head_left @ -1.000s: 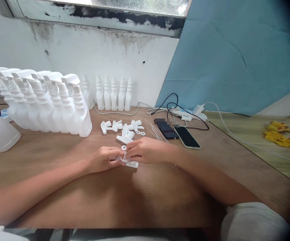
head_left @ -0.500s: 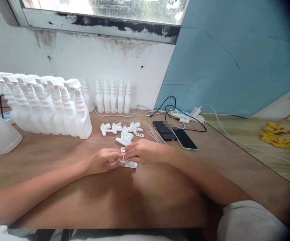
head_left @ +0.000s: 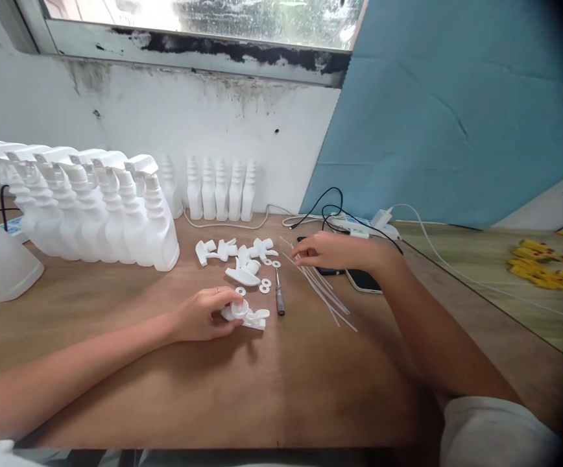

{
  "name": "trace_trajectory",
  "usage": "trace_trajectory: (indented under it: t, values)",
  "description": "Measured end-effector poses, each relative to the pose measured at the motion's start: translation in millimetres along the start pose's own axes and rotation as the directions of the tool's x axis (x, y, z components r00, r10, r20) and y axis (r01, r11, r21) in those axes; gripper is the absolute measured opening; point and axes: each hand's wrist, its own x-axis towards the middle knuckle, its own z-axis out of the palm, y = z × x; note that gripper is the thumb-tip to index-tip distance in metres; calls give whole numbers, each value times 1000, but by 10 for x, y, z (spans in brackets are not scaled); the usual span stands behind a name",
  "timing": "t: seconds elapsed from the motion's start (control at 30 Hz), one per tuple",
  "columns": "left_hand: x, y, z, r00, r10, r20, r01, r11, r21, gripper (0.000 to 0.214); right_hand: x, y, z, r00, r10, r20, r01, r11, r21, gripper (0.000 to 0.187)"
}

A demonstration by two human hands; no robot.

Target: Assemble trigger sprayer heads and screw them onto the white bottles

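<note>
A: What does the left hand (head_left: 211, 316) have hold of?

B: A white plastic trigger spray head (head_left: 255, 321), at or just above the brown wooden table (head_left: 203, 395); I can't tell which. Thumb and fingers are closed about its left end. The round collar faces up, probably so its opening stays reachable.

A: And the right hand (head_left: 327, 250)?

B: Reaching over the thin, translucent plastic tubes (head_left: 331, 297), its fingers bent and partly open near their far ends. I can't tell whether it has pinched 1.

A: Why is the slim screwdriver with the translucent handle (head_left: 280, 300) there?

B: It lies between the held spray head and the tubes, perhaps to suit either hand. The 5 flat white rings (head_left: 264, 287) sit beyond the left hand, near the loose white plastic spray heads (head_left: 243, 275), likely to keep small parts within reach.
</note>
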Motion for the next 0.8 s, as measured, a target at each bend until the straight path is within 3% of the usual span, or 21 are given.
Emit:
trace_trajectory:
  t: [0.13, 0.33, 0.47, 0.67, 0.8]
  values:
    - [14, 26, -11, 998, 67, 19, -67, 998, -5, 23, 29, 136, 0, 997, 47, 59, -48, 999, 14, 37]
    - [11, 41, 4, 973, 230, -26, -230, 973, -4, 29, 19, 46, -23, 994, 35, 101, -39, 999, 32, 42]
    - [12, 64, -14, 984, 178, 8, -178, 984, 32, 25, 26, 25, -14, 982, 77, 175, -87, 995, 52, 36]
    - [12, 53, -24, 999, 14, 47, -18, 997, 78, 20, 185, 180, 159, 892, 302, 337, -332, 943, 34, 30]
    - [-17, 34, 11, 995, -95, 22, 94, 995, 22, 34, 331, 280, 346, 775, 405, 485, -462, 887, -2, 39]
